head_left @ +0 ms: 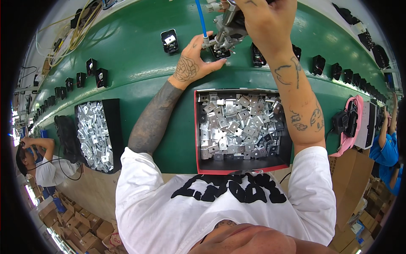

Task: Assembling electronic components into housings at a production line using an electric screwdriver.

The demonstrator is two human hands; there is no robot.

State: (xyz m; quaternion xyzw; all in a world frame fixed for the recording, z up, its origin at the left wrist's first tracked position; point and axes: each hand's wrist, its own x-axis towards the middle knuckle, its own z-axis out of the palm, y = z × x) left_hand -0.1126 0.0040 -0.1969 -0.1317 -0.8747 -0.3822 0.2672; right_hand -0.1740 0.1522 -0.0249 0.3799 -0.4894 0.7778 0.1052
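Note:
My right hand point(270, 21) is wrapped round a metal power screwdriver point(226, 27), with a blue hose point(201, 17) running into its side fitting. The driver's lower end reaches down into a small open black housing point(220, 54). Thumb and fingers of my left hand point(194, 62) curl round that housing and hold it on the green bench; part of it is hidden under the tool. To its left stands another black housing point(170, 41) with a bright metal plate point(170, 40) inside. More black housings point(258, 56) stand close to my right wrist.
Before me is a red-rimmed black box point(197, 131) full of silvery metal plates with holes. Another black box point(113, 135) of metal pieces stands left. Rows of black housings point(80, 79) line the green bench point(139, 46). A pink-edged thing point(355, 110) lies right. People sit at both sides.

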